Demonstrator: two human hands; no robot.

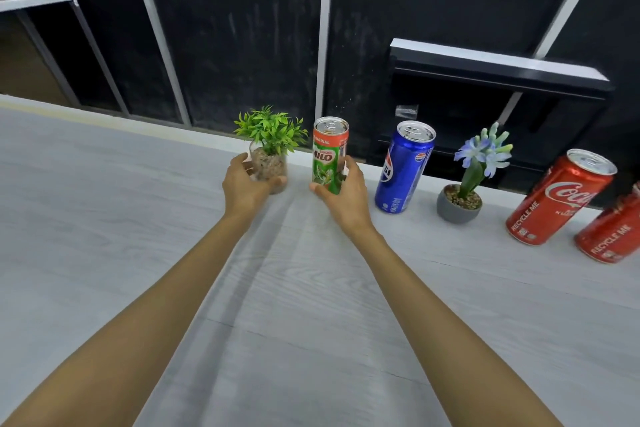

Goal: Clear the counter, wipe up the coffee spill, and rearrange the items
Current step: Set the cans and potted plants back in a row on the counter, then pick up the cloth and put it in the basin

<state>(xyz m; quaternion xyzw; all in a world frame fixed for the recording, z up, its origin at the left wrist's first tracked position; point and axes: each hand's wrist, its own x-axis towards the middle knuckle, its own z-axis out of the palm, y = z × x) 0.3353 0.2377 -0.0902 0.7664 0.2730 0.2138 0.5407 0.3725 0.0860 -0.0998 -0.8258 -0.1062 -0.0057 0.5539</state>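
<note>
Near the counter's (138,218) far edge, the left hand (242,185) grips the glass-potted green plant (269,149); the right hand (346,196) grips the upright Milo can (327,156).

2 hands (244,180) (346,196) extended forward; both curled, gripping.

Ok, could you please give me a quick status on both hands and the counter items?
Left hand grips the glass plant pot. Right hand grips the Milo can. Pepsi can stands just right of it, not touching.
</note>
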